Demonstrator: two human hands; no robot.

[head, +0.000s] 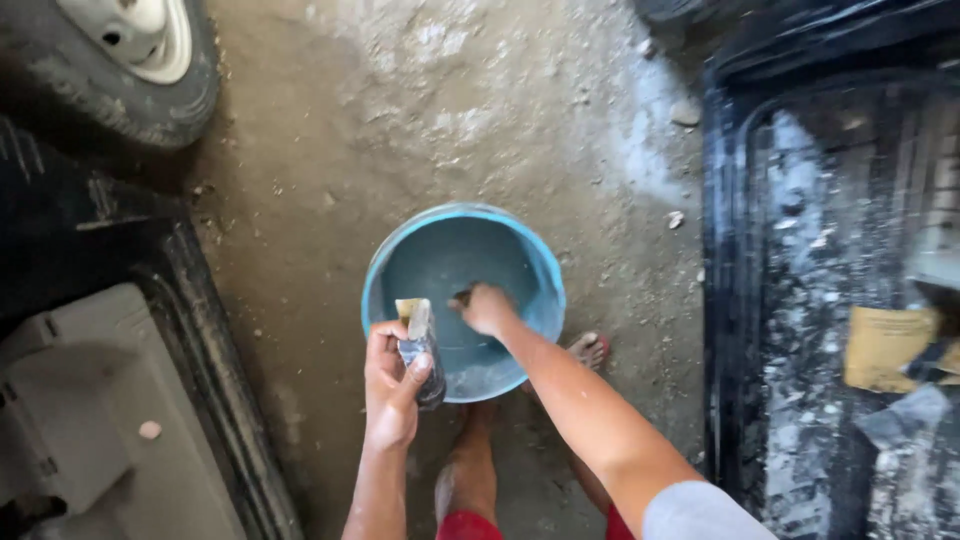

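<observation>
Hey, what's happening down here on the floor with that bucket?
A person stands over a round blue basin set on a dusty concrete floor. Their left hand holds up a small dark block with a yellowish end, possibly a sanding block or sponge, over the basin's near rim. Their right hand reaches down inside the basin, closed around something too small to make out. A car tyre and dark car body panels lie around them.

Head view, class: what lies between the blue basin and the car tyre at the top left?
In the head view, only bare, dusty concrete floor with small grit lies between the blue basin and the tyre; nothing else sits there.
</observation>
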